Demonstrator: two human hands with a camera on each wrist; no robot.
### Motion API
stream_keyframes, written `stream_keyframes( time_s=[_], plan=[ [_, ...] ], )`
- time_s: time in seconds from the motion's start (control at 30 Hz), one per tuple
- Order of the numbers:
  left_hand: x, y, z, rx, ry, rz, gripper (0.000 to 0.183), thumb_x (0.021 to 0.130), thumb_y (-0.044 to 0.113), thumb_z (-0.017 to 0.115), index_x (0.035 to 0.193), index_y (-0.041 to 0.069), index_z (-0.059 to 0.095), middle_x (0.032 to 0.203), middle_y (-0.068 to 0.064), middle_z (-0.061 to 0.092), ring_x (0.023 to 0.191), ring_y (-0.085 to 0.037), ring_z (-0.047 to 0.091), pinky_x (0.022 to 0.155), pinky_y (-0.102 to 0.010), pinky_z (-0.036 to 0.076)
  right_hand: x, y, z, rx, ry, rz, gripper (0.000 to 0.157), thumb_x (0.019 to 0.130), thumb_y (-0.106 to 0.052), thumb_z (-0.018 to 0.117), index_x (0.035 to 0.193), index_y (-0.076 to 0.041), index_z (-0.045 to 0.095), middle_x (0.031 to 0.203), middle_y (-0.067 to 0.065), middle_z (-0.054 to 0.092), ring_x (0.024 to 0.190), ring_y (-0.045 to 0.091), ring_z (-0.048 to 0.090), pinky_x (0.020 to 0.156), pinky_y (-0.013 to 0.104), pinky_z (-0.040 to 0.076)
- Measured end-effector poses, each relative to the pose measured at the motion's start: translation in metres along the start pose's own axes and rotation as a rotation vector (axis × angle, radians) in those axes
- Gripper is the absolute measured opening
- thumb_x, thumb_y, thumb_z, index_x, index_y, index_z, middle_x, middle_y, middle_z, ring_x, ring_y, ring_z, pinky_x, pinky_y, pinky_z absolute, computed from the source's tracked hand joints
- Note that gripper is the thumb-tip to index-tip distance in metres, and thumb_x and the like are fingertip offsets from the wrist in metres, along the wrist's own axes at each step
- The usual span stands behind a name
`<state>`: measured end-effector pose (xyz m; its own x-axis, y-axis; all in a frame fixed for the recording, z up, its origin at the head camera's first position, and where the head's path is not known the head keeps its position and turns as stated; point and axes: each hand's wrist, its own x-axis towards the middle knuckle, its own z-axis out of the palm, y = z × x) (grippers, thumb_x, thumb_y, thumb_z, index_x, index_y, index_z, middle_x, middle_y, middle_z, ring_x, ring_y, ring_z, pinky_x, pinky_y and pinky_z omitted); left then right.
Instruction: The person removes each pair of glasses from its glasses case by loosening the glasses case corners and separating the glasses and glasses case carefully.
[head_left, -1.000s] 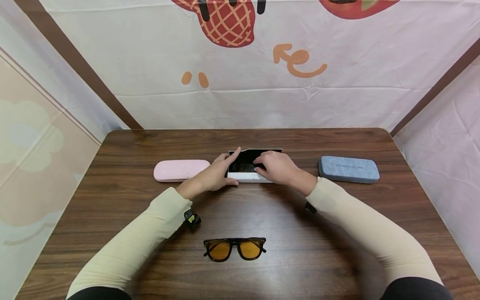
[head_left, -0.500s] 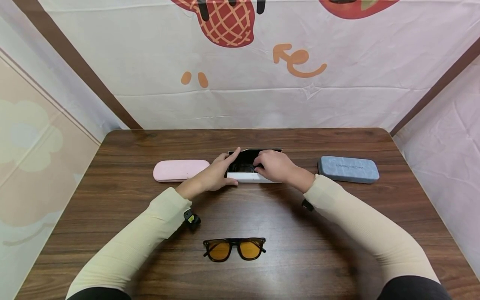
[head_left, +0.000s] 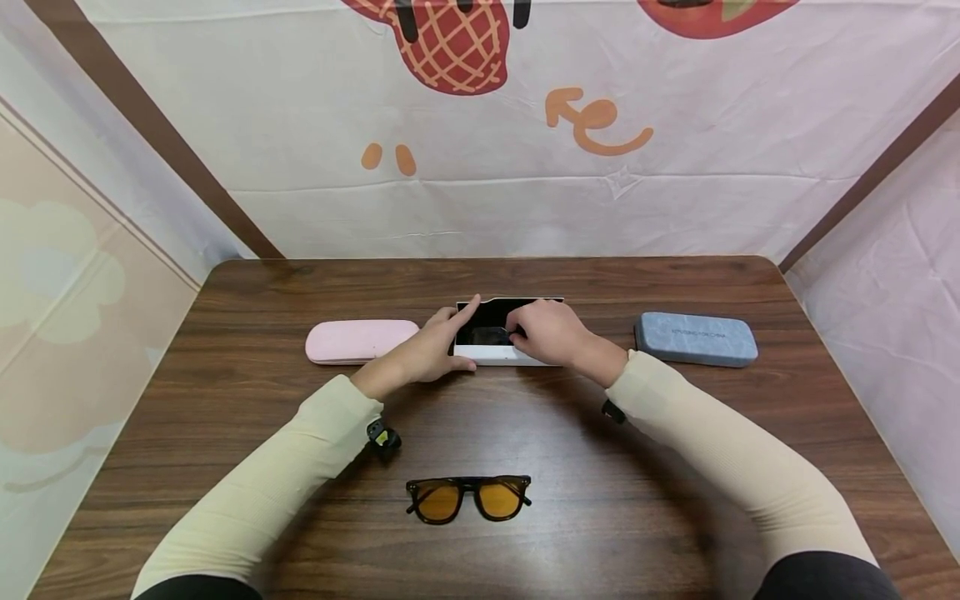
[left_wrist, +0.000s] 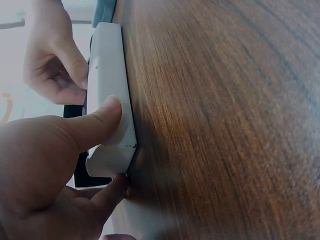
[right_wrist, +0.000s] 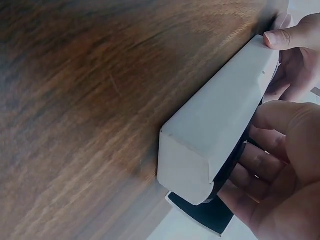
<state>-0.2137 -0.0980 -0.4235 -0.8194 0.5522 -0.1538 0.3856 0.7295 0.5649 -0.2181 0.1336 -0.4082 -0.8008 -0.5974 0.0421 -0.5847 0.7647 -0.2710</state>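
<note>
In the head view a white glasses case (head_left: 501,356) stands with its lid up and its black lining showing. My left hand (head_left: 429,345) grips the case's left end; the left wrist view shows the thumb on the front wall and fingers around the end. Reaching into the case, my right hand (head_left: 553,335) has its fingers curled at a pair of dark glasses (head_left: 489,336), mostly hidden behind the hand and wall. A second pair, black-framed glasses with amber lenses (head_left: 501,499), lies folded on the wooden table (head_left: 600,500), nearer to me.
A pink glasses case (head_left: 360,341) lies shut to the left, partly behind my left hand. To the right lies a blue glasses case (head_left: 697,339), also shut. A printed white cloth (head_left: 480,217) hangs behind the table's far edge.
My right wrist has shifted slightly left, with its fingers still inside the white case. My left hand and the case have kept their place.
</note>
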Motion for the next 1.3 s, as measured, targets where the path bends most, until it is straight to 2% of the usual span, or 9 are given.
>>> stream_keyframes(
  time_s=[0.3,0.73,0.87,1.07,1.3],
  plan=[
    [-0.0012,0.0024,-0.0017,-0.016,0.006,-0.008,0.104,0.087,0.021,0.083,0.164,0.015,0.013,0.153,-0.031,0.034,0.142,-0.040,0.036,0.115,-0.053,0.034,-0.0012,0.0006,0.0000,-0.052,0.018,-0.013,0.006,0.093,-0.014,0.071,0.095,-0.014,0.076,0.084,-0.002,0.072,0.070,0.017,0.064,0.061,0.042,0.053],
    [-0.0019,0.0031,-0.0014,-0.016,0.008,-0.006,0.103,0.088,0.021,0.082,0.164,0.013,0.013,0.152,-0.031,0.035,0.140,-0.040,0.039,0.113,-0.052,0.035,-0.0009,0.0022,0.0030,-0.027,0.043,-0.036,0.006,0.092,-0.011,0.068,0.091,-0.013,0.074,0.077,-0.002,0.068,0.064,0.013,0.058,0.059,0.038,0.050],
    [-0.0023,0.0031,-0.0016,-0.016,0.003,-0.011,0.103,0.088,0.022,0.082,0.164,0.014,0.013,0.152,-0.031,0.035,0.141,-0.040,0.039,0.113,-0.052,0.035,-0.0001,0.0032,0.0045,-0.011,0.070,-0.041,0.010,0.090,-0.006,0.065,0.090,-0.013,0.072,0.074,-0.003,0.064,0.060,0.011,0.052,0.056,0.033,0.045],
    [-0.0020,0.0027,-0.0021,-0.014,0.001,-0.011,0.103,0.089,0.022,0.082,0.164,0.013,0.012,0.152,-0.031,0.034,0.141,-0.040,0.039,0.113,-0.053,0.035,0.0010,0.0023,0.0025,-0.020,0.087,-0.041,0.016,0.089,-0.001,0.060,0.081,-0.014,0.064,0.064,-0.003,0.051,0.058,0.012,0.042,0.053,0.030,0.033],
    [-0.0006,0.0010,-0.0010,-0.012,0.009,-0.006,0.104,0.087,0.022,0.083,0.164,0.013,0.014,0.151,-0.031,0.035,0.140,-0.040,0.039,0.114,-0.052,0.035,0.0007,0.0006,-0.0018,-0.022,0.112,-0.018,0.015,0.088,0.000,0.060,0.083,-0.013,0.065,0.067,-0.003,0.055,0.058,0.012,0.045,0.052,0.030,0.033]
  ],
)
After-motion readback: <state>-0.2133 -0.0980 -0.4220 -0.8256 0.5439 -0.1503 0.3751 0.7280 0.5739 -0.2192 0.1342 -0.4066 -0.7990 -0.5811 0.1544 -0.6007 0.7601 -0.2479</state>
